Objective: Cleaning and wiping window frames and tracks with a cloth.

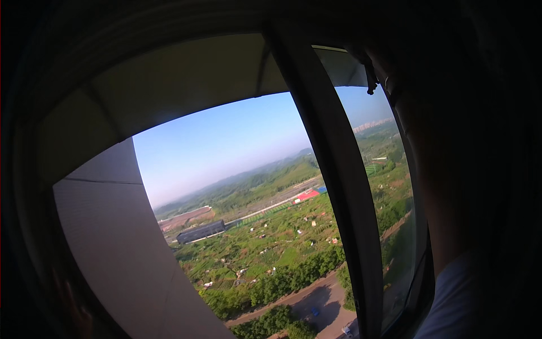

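Observation:
In deep shadow at the lower left, my left hand (pixel 78 305) is beside the window frame (pixel 25 212); only parts of its fingers show, and I cannot tell whether it touches the frame. My right arm (pixel 449 229), in a light sleeve (pixel 449 296), reaches up along the right side of the window. At its upper end my right hand (pixel 372 57) is near the top of the right-hand glass pane (pixel 394 237). A small dark thing (pixel 371 80) hangs beside that hand, too dim to name or to tell whether it is held.
A dark upright window bar (pixel 334 169) divides the view. Outside, a pale wall (pixel 114 237) rises at left and a panel-like overhang (pixel 182 76) spans the top. Far below lie trees (pixel 279 288), garden plots (pixel 262 250), a road (pixel 330 301) and a long dark building (pixel 201 232).

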Tool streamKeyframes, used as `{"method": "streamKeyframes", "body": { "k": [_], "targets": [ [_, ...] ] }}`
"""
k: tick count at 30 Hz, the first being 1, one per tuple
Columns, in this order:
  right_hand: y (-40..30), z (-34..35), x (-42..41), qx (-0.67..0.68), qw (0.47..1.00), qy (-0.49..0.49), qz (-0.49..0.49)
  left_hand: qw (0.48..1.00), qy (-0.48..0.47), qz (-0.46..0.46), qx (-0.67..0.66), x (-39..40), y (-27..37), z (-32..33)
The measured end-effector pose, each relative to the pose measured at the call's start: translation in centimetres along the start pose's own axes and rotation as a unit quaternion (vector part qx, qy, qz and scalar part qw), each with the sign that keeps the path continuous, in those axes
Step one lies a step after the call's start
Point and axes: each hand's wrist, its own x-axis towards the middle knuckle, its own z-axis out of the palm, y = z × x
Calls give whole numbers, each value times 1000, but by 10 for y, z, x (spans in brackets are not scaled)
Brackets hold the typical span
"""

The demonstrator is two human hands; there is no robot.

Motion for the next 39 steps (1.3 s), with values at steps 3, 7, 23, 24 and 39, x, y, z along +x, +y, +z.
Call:
{"method": "streamKeyframes", "body": {
  "k": [3, 7, 23, 24, 39],
  "targets": [
    [-3, -2, -1, 6, 1000, 0, 14, 999, -1, -4, -39, -8, -10, -4],
    [-4, -8, 2, 21, 999, -8, 36, 998, -37, -18, -41, -18, -14, -11],
    [-26, 33, -10, -57, 994, 91, 16, 999, 27, 31, -27, -8, -11, 5],
    [-32, 46, -15, -66, 993, 94, 6, 999, 26, 31, -26, -6, -10, 8],
    [-133, 162, -45, -8, 989, -105, -106, 987, -93, -93, -89, 2, 4, 28]
  ]
}}
